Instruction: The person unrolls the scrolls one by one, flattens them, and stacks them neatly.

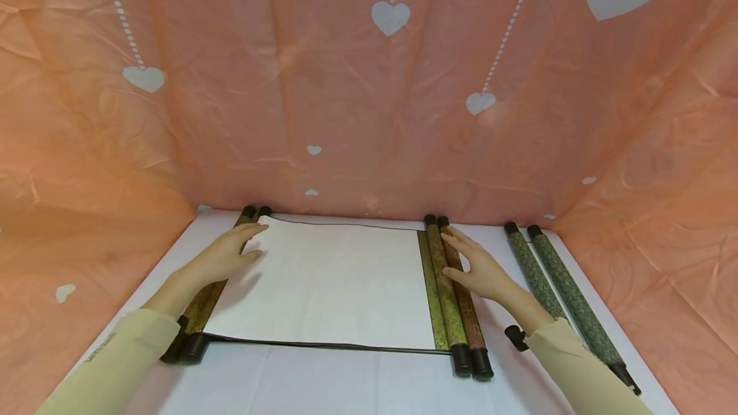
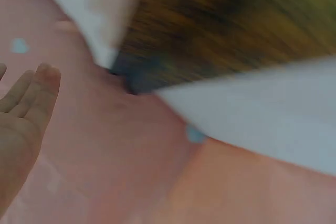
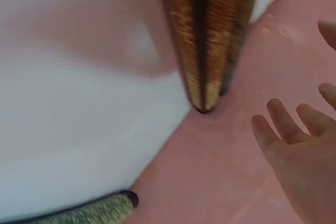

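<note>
A white-papered scroll (image 1: 323, 280) lies partly unrolled, flat across the table. Its left end has a pair of brown-and-gold rollers (image 1: 209, 300) with black knobs. My left hand (image 1: 221, 258) hovers over them, fingers extended and holding nothing. At the right end, a yellow-green patterned roller (image 1: 446, 293) lies beside a reddish-brown one (image 1: 468, 312). Over this pair is my right hand (image 1: 483, 271), its fingers spread and thumb apart. In the left wrist view the left-end roller (image 2: 220, 30) is blurred, and the left hand (image 2: 23, 124) has straight fingers.
Two green patterned rollers (image 1: 576, 300) with black ends lie along the table's right side. A small black knob (image 1: 516, 338) shows beside the right sleeve. Pink-orange cloth (image 1: 346, 114) printed with white hearts stands behind and at both sides of the white table (image 1: 323, 383).
</note>
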Available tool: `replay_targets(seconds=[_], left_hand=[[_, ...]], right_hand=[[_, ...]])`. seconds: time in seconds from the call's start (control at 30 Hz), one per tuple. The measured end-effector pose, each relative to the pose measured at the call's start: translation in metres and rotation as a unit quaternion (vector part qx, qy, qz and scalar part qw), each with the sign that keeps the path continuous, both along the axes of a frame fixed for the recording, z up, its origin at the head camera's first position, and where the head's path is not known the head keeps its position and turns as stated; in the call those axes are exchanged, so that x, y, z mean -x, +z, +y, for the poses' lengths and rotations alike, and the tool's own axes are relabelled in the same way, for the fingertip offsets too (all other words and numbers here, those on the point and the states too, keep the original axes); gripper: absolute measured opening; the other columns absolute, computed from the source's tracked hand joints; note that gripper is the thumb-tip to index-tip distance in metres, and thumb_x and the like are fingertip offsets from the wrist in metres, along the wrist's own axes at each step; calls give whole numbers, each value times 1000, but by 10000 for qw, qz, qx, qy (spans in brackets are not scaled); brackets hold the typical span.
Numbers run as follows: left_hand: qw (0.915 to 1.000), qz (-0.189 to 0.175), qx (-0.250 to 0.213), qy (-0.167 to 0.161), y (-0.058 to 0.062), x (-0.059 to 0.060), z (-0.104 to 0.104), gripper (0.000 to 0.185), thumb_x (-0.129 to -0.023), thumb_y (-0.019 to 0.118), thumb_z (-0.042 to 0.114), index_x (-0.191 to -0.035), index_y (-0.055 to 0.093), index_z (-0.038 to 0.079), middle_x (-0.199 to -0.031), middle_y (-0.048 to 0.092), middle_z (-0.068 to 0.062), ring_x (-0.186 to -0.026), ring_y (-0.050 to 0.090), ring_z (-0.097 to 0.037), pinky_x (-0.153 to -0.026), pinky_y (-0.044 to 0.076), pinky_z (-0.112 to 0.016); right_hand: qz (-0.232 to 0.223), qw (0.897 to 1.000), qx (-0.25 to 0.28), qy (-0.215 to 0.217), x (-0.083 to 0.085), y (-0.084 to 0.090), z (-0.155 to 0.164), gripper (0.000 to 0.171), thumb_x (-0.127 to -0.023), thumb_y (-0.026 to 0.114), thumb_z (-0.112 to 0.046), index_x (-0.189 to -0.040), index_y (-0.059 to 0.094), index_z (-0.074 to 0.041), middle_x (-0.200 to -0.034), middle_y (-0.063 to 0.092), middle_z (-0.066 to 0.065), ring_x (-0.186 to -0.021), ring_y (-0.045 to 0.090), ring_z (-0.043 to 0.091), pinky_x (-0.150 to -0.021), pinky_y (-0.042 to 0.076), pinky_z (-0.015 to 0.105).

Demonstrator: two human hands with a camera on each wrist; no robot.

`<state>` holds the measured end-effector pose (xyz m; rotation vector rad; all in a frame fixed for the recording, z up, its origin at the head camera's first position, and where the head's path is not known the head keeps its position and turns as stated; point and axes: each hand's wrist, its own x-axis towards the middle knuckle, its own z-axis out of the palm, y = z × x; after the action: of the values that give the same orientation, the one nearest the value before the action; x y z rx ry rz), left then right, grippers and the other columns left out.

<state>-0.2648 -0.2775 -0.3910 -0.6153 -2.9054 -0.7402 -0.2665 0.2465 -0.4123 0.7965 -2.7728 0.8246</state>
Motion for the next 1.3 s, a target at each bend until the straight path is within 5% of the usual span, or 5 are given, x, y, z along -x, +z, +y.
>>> replay_targets(seconds=[0.27,0.5,0.63,0.87,1.3], left_hand=[[9928,504,-1045,-296,21,5,72,59,-101,65,10,-156,44,0,-157,42,-25,-133,51,-44,-100,50,-59],[9781,702,-1827,-712,26,10,158,58,-100,67,10,-153,48,0,-151,50,-23,-125,59,-40,-95,53,-54],[9711,471,-2016,-1184,26,14,212,59,-100,66,10,-156,46,4,-154,49,-19,-126,60,-37,-96,54,-52],[9668,-505,-1860,-1676,23,15,298,60,-105,63,16,-161,41,17,-162,40,-11,-137,53,-30,-107,48,-46],[9629,-1267,-991,-2168,-8,7,418,58,-103,66,23,-158,47,20,-152,53,-4,-106,64,-6,-78,49,-16]], right_hand=[[1073,9897,865,-400,-15,21,28,68,-93,75,0,-155,47,-4,-159,42,20,-131,52,44,-101,45,61],[1518,9790,1035,-879,-31,27,77,67,-89,77,4,-151,52,-3,-152,49,21,-120,54,6,-94,37,9],[1348,9799,1019,-1057,-36,25,116,67,-89,75,5,-150,49,4,-147,48,30,-114,49,-5,-86,34,6],[438,9892,566,-1283,-45,23,176,69,-97,71,-4,-154,36,9,-143,41,40,-111,53,57,-77,38,3],[-1156,9859,66,-1209,-50,-9,222,67,-99,67,-7,-150,32,19,-142,36,49,-97,71,17,-70,54,23]])
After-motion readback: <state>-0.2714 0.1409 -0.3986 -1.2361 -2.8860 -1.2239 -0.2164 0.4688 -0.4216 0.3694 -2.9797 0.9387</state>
